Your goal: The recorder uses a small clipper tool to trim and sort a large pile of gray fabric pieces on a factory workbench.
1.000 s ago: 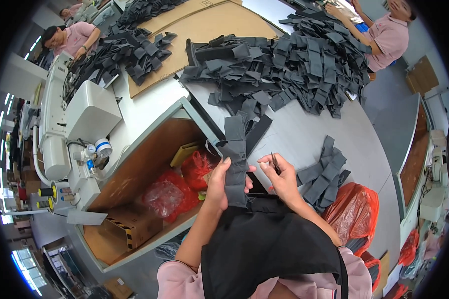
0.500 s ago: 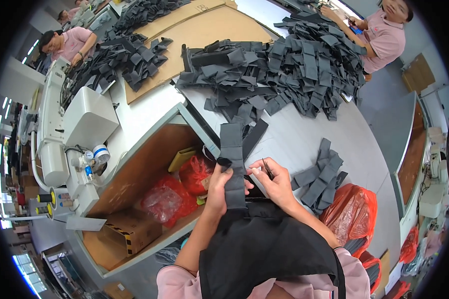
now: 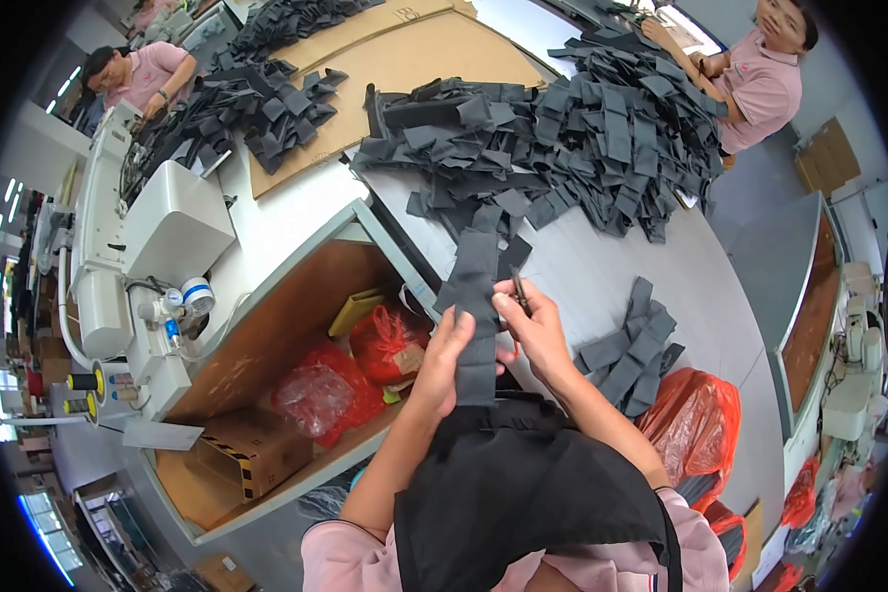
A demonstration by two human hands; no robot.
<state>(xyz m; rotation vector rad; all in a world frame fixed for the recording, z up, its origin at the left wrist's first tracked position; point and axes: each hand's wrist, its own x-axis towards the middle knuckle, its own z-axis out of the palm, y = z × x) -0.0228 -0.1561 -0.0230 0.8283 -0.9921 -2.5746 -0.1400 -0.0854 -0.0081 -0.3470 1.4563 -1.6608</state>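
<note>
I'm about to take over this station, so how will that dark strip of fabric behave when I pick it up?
The fabric strip probably flops: it hangs straight down from the left hand. It seems light, since fingers of the right hand pinch only its edge. It likely won't slip, as strips in the pile stay heaped.

Dark grey fabric strip (image 3: 475,316), long & narrow, held upright above the table (image 3: 602,266) edge. Left hand (image 3: 442,357) grips its lower part; right hand (image 3: 535,331) touches its right edge, holding small snips (image 3: 518,289).
</note>
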